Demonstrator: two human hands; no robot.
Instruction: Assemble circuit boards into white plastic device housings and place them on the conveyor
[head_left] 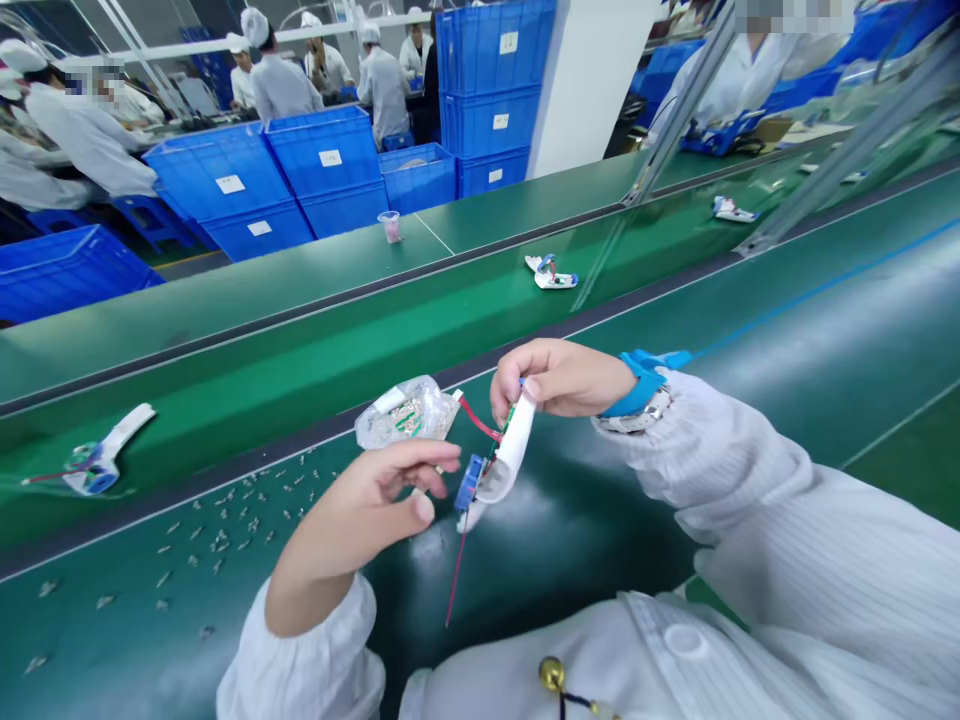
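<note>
My right hand (559, 378) grips the top of a white plastic handle shell (512, 455) with a blue part (469, 483) and a red wire (459, 560) hanging from it. My left hand (375, 500) is just left of the shell, thumb and fingers pinched near the blue part; what they pinch is too small to make out. A small clear bag of parts (405, 412) lies on the green mat just behind my left hand. A blue wrist strap (641, 380) is on my right wrist.
Several tiny metal parts (225, 530) are scattered on the mat at left. Similar white assemblies lie on the green conveyor belt (300, 370) at left (101, 455), centre (551, 272) and far right (731, 210). A small cup (390, 226), blue crates (315, 170) and other workers stand beyond.
</note>
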